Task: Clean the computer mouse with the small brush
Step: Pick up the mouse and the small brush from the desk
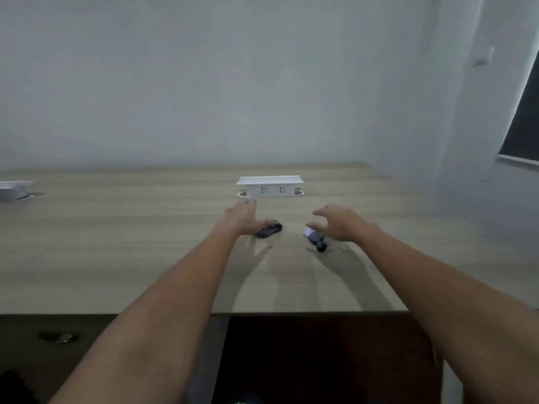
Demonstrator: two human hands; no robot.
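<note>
A dark computer mouse (270,229) lies on the wooden table (116,243), partly covered on its left by my left hand (243,217). That hand hovers over it with the fingers spread and holds nothing. The small brush (315,239), grey with a pale end and a round black knob, lies to the right of the mouse. My right hand (335,223) hangs just above and to the right of the brush, fingers apart and curved, not closed on it. Whether either hand touches its object is unclear.
A white pop-up socket box (269,186) stands on the table just beyond the hands. Another white box (14,189) sits at the far left. The table's front edge runs below my forearms. A wall rises behind, with a window (525,121) at right.
</note>
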